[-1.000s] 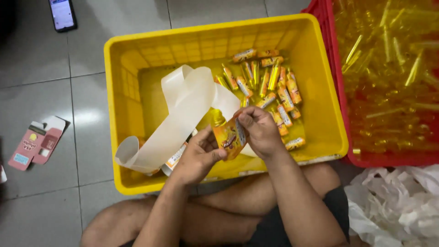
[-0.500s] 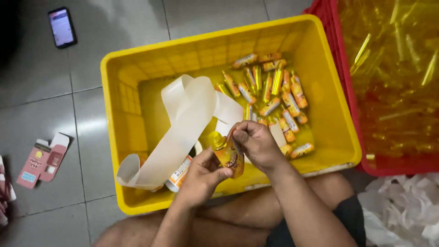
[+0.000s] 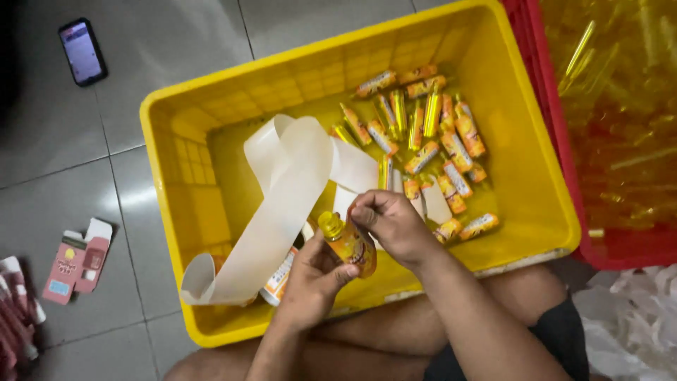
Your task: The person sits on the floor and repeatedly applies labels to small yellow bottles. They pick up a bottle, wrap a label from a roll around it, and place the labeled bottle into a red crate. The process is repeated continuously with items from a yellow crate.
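A small yellow bottle (image 3: 347, 243) with an orange label is held over the near wall of a yellow crate (image 3: 183, 212). My left hand (image 3: 310, 279) grips the bottle from below. My right hand (image 3: 391, 226) presses on the label at the bottle's upper side. A long strip of pale label backing paper (image 3: 282, 190) loops from the crate floor and curls over its near left corner. Several labelled bottles (image 3: 430, 141) lie in a heap at the crate's far right.
A red crate (image 3: 564, 141) full of unlabelled yellow bottles (image 3: 620, 85) stands to the right. A phone (image 3: 82, 51) lies on the grey tiled floor at the far left. A pink opened carton (image 3: 74, 261) lies at the left, white plastic bags (image 3: 627, 324) at the lower right.
The view has shifted slightly, so the crate sits lower and further right in frame. My hands keep the bottle, turning it a little while the right fingers work on the label.
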